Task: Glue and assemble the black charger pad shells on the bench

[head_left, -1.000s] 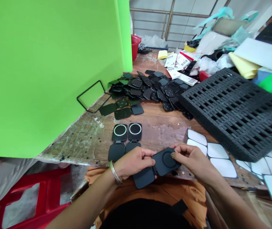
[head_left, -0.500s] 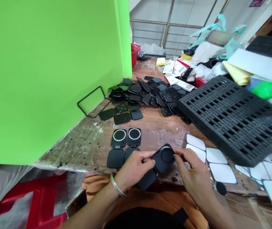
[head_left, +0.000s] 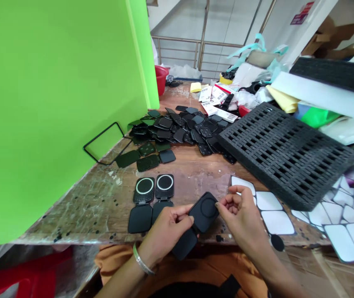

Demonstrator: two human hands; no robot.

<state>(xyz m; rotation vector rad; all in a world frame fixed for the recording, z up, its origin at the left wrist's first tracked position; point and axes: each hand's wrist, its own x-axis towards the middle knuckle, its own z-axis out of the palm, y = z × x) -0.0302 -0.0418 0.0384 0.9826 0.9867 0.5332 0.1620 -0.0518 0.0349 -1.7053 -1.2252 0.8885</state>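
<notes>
Near the table's front edge, my left hand (head_left: 172, 225) pinches a black hinged folding pad (head_left: 204, 212) between thumb and fingers. The pad's upper panel shows a faint circle outline, and its lower panel hangs below the hand. At the panel's right edge, the thumb of my right hand (head_left: 242, 211) touches the corner, with the fingers curled; whether it holds anything thin is hidden. To the left lie two black folding units, one (head_left: 144, 187) and another (head_left: 165, 183), each with a white ring on its top panel.
Behind is a pile of black panels (head_left: 180, 126). A black slotted foam tray (head_left: 285, 153) lies at the right, above white-faced pads (head_left: 278, 222). A green board (head_left: 56, 103) stands at the left, with a thin black frame (head_left: 100, 135) against it.
The view has shifted right. The pale strip at the held pad's upper panel no longer shows, and that panel's surface now looks fully black. My right thumb remains at its right edge.
</notes>
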